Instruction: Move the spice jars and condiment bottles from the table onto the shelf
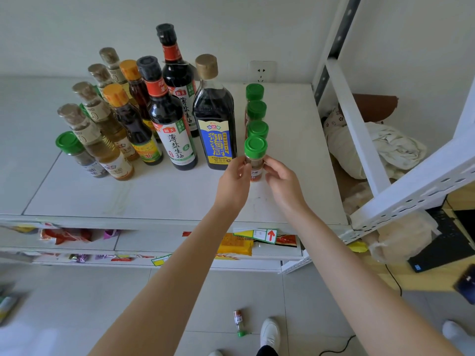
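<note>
A green-capped spice jar (pixel 255 156) stands at the front of a row of green-capped jars (pixel 256 109) on the white shelf board (pixel 167 199). My left hand (pixel 235 183) and my right hand (pixel 281 182) hold this front jar from either side, fingertips curled on its body. To the left stand a blue-labelled dark bottle (pixel 215 119), two dark soy sauce bottles (pixel 167 116), orange-capped bottles (pixel 128 119), several cork-topped bottles (pixel 90 129) and one more green-capped jar (pixel 77 155).
A white metal shelf upright and beam (pixel 401 186) rise at the right. Snack packets (pixel 236 244) lie on lower shelves. On the floor lies a small green-capped jar (pixel 239 322) near a white shoe (pixel 270 332). A wall socket (pixel 262 73) is behind the jars.
</note>
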